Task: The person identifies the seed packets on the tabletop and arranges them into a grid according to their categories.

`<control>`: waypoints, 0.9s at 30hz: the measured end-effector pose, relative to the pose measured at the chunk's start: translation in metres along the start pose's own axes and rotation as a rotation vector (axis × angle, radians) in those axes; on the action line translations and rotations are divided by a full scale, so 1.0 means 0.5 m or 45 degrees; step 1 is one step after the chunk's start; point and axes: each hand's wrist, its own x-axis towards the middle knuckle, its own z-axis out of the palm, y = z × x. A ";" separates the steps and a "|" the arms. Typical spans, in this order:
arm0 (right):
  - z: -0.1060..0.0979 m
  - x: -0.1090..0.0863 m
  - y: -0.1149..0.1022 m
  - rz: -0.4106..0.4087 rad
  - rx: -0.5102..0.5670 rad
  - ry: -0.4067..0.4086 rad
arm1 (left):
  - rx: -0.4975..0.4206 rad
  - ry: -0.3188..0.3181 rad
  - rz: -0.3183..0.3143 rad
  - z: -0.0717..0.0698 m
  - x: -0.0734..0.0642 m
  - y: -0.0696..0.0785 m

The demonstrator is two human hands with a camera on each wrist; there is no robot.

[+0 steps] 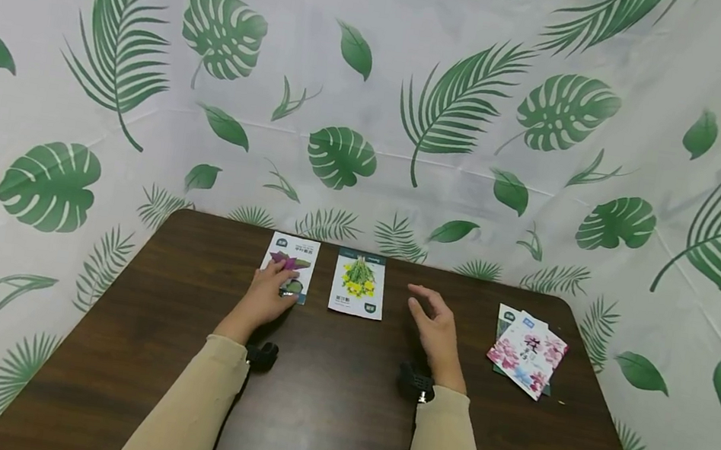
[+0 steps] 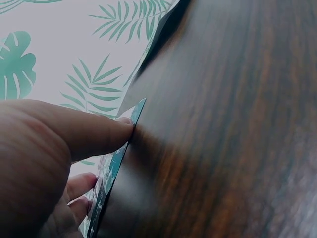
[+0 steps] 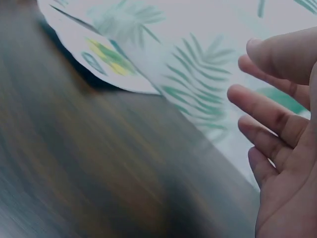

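Observation:
My left hand [image 1: 266, 296] lies on a seed packet [image 1: 302, 249] with a purple picture, at the back of the table. In the left wrist view the thumb [image 2: 106, 134] touches the packet's teal edge [image 2: 119, 153], and the other fingers rest farther along it. To its right lies a seed packet with yellow flowers [image 1: 357, 286], touched by neither hand. My right hand [image 1: 439, 330] hovers to the right of that packet, fingers apart and holding nothing. In the right wrist view the yellow-flower packet [image 3: 99, 57] appears curved and blurred.
On the right of the dark wooden table [image 1: 321, 404], a pink-flowered packet [image 1: 529, 352] overlaps other packets [image 1: 506, 318]. A white cloth with green leaves [image 1: 377, 104] hangs behind the table. Both wrists wear black cameras.

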 end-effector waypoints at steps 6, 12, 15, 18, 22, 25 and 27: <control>-0.073 -0.010 -0.003 0.038 -0.059 0.135 | -0.005 -0.005 -0.004 0.000 0.000 0.003; -0.159 -0.024 -0.004 0.136 -0.209 0.299 | -0.002 0.009 -0.002 -0.001 -0.001 0.001; -0.204 -0.036 -0.002 0.178 -0.274 0.369 | 0.004 0.011 -0.003 0.000 -0.001 0.002; -0.243 -0.050 -0.004 0.211 -0.324 0.433 | 0.010 0.011 -0.001 0.001 -0.001 0.002; -0.286 -0.065 -0.005 0.244 -0.435 0.513 | 0.006 0.013 -0.001 0.001 0.001 0.001; -0.316 -0.076 -0.004 0.266 -0.553 0.559 | -0.001 0.017 0.000 0.001 0.001 0.000; -0.335 -0.085 0.000 0.317 -0.611 0.585 | 0.000 0.009 -0.011 0.002 0.001 -0.001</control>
